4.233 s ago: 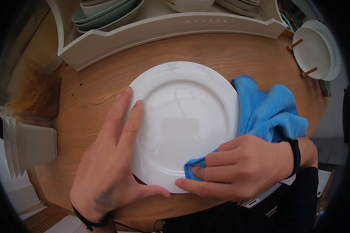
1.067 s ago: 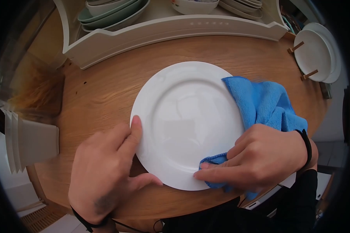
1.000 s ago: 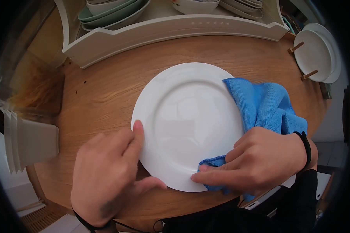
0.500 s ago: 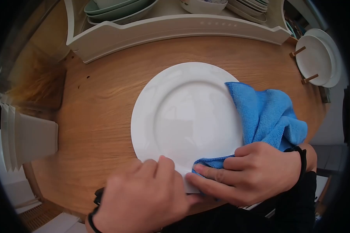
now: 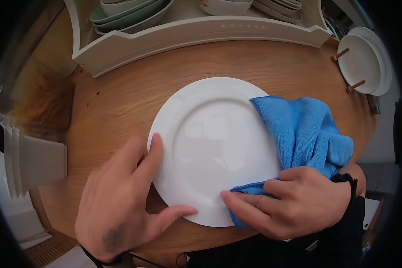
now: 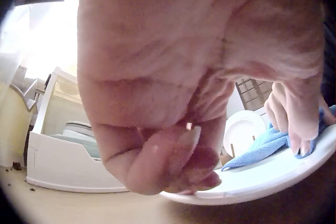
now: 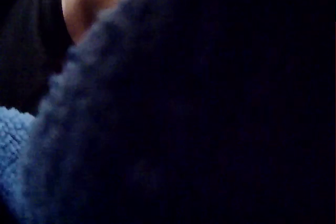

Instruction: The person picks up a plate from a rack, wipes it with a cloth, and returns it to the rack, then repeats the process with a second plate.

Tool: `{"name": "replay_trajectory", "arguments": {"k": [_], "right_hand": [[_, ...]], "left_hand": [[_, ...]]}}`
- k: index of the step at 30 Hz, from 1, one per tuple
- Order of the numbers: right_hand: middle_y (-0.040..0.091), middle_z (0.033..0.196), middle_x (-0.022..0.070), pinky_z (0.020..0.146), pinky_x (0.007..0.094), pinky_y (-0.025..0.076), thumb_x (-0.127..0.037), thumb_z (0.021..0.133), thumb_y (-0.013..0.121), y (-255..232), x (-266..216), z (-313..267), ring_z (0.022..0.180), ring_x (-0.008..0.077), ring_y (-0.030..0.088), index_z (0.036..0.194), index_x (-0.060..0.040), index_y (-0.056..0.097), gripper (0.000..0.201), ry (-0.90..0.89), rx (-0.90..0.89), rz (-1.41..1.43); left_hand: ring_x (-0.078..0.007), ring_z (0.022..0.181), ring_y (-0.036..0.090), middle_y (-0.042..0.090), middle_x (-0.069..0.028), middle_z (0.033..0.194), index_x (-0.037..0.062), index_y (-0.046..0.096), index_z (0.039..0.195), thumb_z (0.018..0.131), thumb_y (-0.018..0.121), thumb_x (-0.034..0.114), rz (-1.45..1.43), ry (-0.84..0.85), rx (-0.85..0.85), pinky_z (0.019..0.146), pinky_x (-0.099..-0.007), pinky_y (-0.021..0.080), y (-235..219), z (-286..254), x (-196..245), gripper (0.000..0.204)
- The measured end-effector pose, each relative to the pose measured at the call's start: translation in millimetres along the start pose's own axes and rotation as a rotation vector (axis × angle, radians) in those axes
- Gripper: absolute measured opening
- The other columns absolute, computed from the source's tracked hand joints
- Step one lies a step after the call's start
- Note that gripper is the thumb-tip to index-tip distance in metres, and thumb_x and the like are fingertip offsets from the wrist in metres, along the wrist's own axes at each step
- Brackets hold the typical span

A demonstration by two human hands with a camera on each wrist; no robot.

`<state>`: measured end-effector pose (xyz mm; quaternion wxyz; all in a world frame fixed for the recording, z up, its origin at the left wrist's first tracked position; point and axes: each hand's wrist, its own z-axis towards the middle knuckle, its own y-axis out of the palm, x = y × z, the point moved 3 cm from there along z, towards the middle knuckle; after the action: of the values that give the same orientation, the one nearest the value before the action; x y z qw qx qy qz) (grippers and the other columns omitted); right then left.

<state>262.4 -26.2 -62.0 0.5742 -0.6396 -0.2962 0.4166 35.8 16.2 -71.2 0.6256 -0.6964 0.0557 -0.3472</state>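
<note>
In the head view, a white round plate (image 5: 219, 152) lies in the middle of the wooden table. My left hand (image 5: 125, 192) is spread at its left front, index fingertip on the left rim and thumb on the front rim. The left wrist view shows that hand's other fingers (image 6: 157, 163) bent, their tips right by the plate's edge. My right hand (image 5: 299, 203) pinches a folded end of a blue cloth (image 5: 299, 129) at the plate's front right rim, index finger reaching onto the plate. The rest of the cloth drapes over the right rim; dark, blurred fabric fills most of the right wrist view.
A cream shelf (image 5: 201, 35) with stacked bowls and dishes spans the back of the table (image 5: 120, 107). White plates (image 5: 359, 62) stand in a wooden rack at the back right. Nested white bins (image 5: 42, 163) and a clear container of orange-brown strands (image 5: 42, 102) stand left.
My left hand slid from the plate's left rim to its front, then back to the left. The right hand stays at the front right rim with the cloth.
</note>
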Motion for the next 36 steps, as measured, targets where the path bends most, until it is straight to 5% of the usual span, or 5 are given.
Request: {"name": "replay_trajectory", "arguments": {"k": [4, 8, 9, 28, 36], "right_hand": [[0.074, 0.083, 0.0132, 0.045, 0.0245, 0.036, -0.011, 0.078, 0.065, 3.5, -12.6, -1.5, 0.052, 0.0095, 0.053, 0.117, 0.0045, 0.070, 0.043, 0.131, 0.039, -0.342], [0.076, 0.103, 0.0177, 0.056, 0.0234, 0.042, -0.043, 0.082, 0.073, 3.0, -4.8, -3.9, 0.062, 0.0109, 0.058, 0.136, -0.0086, 0.066, 0.064, 0.249, -0.190, -0.540], [0.075, 0.103, 0.0242, 0.053, 0.0241, 0.042, -0.049, 0.077, 0.074, 5.1, 0.6, -2.0, 0.059, 0.0113, 0.058, 0.139, -0.0103, 0.064, 0.074, 0.252, -0.199, -0.566], [0.076, 0.093, 0.0218, 0.050, 0.0182, 0.032, -0.023, 0.092, 0.059, 4.6, -3.6, 3.7, 0.050, 0.0041, 0.045, 0.128, -0.0179, 0.074, 0.039, -0.041, -0.009, -0.293], [0.073, 0.092, 0.0129, 0.049, 0.0246, 0.044, -0.019, 0.083, 0.063, 16.6, 27.2, 17.4, 0.061, 0.0123, 0.059, 0.120, 0.0053, 0.067, 0.044, -0.023, 0.208, -0.084]], "left_hand": [[-0.0295, 0.064, 0.058, 0.055, -0.0130, 0.078, -0.0070, 0.066, 0.115, 0.052, 0.096, 0.050, 0.043, 0.041, -0.048, 0.057, -0.0383, 0.047, -6.2, -7.4, 13.9, 0.090], [-0.0291, 0.068, 0.061, 0.061, -0.0123, 0.083, -0.0041, 0.069, 0.114, 0.063, 0.095, 0.037, -0.032, 0.145, -0.203, 0.061, -0.0370, 0.050, -5.6, -11.5, 29.8, 0.070], [-0.0326, 0.084, 0.067, 0.066, -0.0140, 0.097, -0.0013, 0.069, 0.100, 0.072, 0.083, 0.017, -0.102, 0.118, -0.250, 0.072, -0.0383, 0.055, -8.1, -14.1, 35.2, 0.037], [-0.0323, 0.094, 0.064, 0.063, -0.0153, 0.108, -0.0066, 0.066, 0.105, 0.080, 0.076, 0.021, -0.172, 0.215, -0.575, 0.080, -0.0398, 0.053, -1.9, -12.0, 39.5, 0.039], [-0.0347, 0.093, 0.062, 0.059, -0.0158, 0.105, -0.0081, 0.061, 0.122, 0.081, 0.077, 0.021, -0.388, 0.275, -0.791, 0.080, -0.0411, 0.052, 3.4, -9.3, 44.1, 0.052]]}}
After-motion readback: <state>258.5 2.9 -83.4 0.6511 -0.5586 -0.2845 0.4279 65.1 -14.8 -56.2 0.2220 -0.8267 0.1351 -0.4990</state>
